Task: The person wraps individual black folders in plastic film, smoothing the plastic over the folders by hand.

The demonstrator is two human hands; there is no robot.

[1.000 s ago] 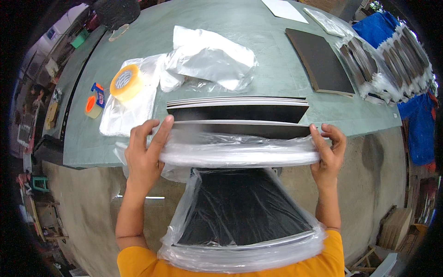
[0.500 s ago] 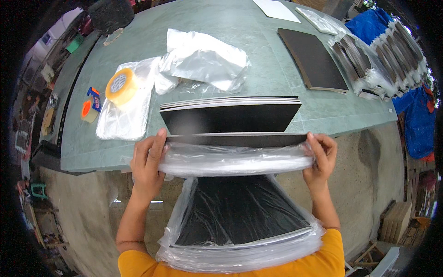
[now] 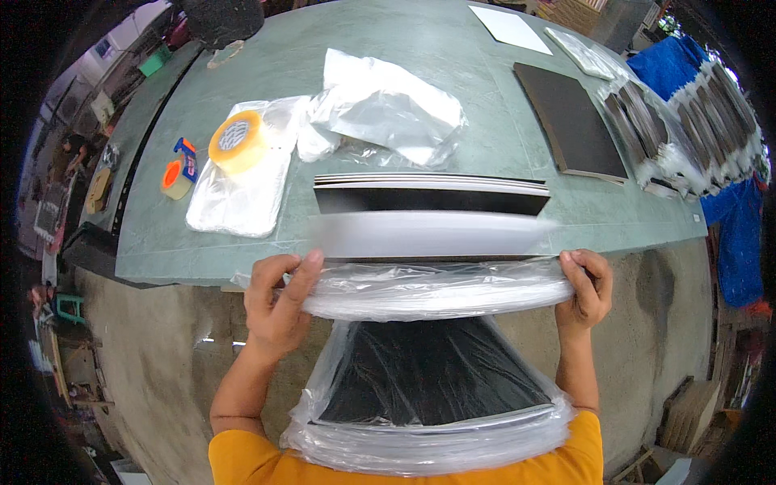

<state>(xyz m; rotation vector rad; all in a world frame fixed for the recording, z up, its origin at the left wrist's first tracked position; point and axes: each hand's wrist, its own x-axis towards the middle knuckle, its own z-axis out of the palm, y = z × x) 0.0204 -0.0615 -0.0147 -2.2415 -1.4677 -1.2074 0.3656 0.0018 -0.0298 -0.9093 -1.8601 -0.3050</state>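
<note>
My left hand (image 3: 281, 303) and my right hand (image 3: 585, 288) pinch the two ends of a clear plastic bag (image 3: 440, 293) at the near table edge. A dark strip of board shows along the bag's top edge, between my hands. Just beyond it stands a white panel (image 3: 436, 234), smeared by motion. Behind that, several black boards with pale edges (image 3: 432, 196) stand together on the table. Closer to me, against my orange shirt, rests a plastic-wrapped stack with a black top (image 3: 436, 372).
The green table (image 3: 267, 48) bears a crumpled plastic heap (image 3: 388, 109), flat clear bags (image 3: 242, 198), a tape roll (image 3: 237, 142) and a tape dispenser (image 3: 179, 170). At the right lie a dark board stack (image 3: 570, 121), wrapped dark bundles (image 3: 647, 125) and a white sheet (image 3: 511, 29).
A white panel now shows between the bag and the standing boards, where a black face showed before. My hands still grip the bag's ends; the whole view has shifted somewhat.
</note>
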